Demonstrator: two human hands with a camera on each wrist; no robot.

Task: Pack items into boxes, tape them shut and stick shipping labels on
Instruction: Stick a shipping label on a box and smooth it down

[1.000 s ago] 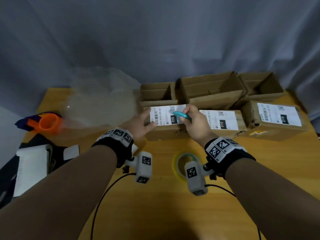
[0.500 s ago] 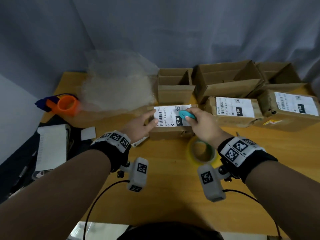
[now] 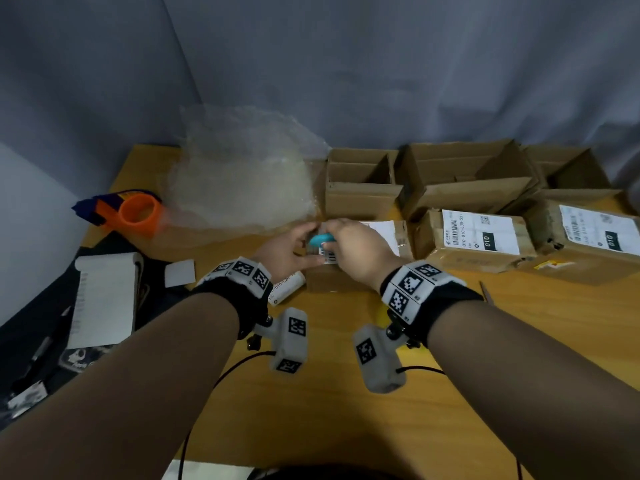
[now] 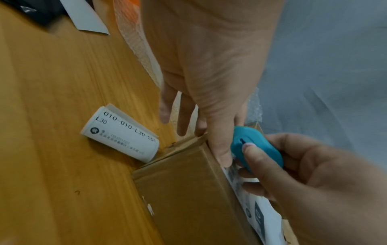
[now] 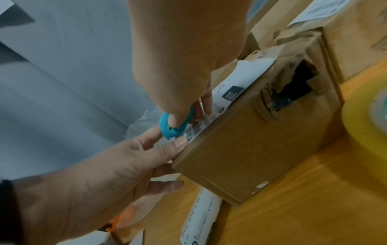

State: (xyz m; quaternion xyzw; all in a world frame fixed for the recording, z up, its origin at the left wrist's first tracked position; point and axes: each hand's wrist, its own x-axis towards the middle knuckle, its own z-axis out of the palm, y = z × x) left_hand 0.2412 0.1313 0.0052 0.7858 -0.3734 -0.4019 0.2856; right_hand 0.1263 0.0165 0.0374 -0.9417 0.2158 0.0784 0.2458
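Observation:
A closed cardboard box (image 3: 323, 280) (image 4: 188, 190) (image 5: 251, 140) stands mid-table with a white shipping label (image 3: 381, 233) (image 5: 228, 92) on its top. My right hand (image 3: 341, 242) (image 4: 314, 174) (image 5: 184, 49) grips a small teal oval tool (image 3: 320, 239) (image 4: 257, 149) (image 5: 167, 127) and holds it against the label's left end. My left hand (image 3: 301, 247) (image 4: 209, 66) (image 5: 94, 174) is at the box's left corner. Its thumb presses the label edge and its fingers lie straight along the side. A roll of labels (image 3: 287, 289) (image 4: 121, 137) lies against the box's near left.
Bubble wrap (image 3: 242, 181) and an orange tape dispenser (image 3: 138, 211) lie at the back left. Open boxes (image 3: 464, 174) line the back, and two labelled boxes (image 3: 474, 240) stand to the right. A yellow tape roll (image 5: 366, 116) is by my right wrist. White sheets (image 3: 104, 299) lie at the left.
My right hand has slid the teal tool leftward along the label, from its middle to the left end by my left thumb. The left hand stayed at the box's left corner.

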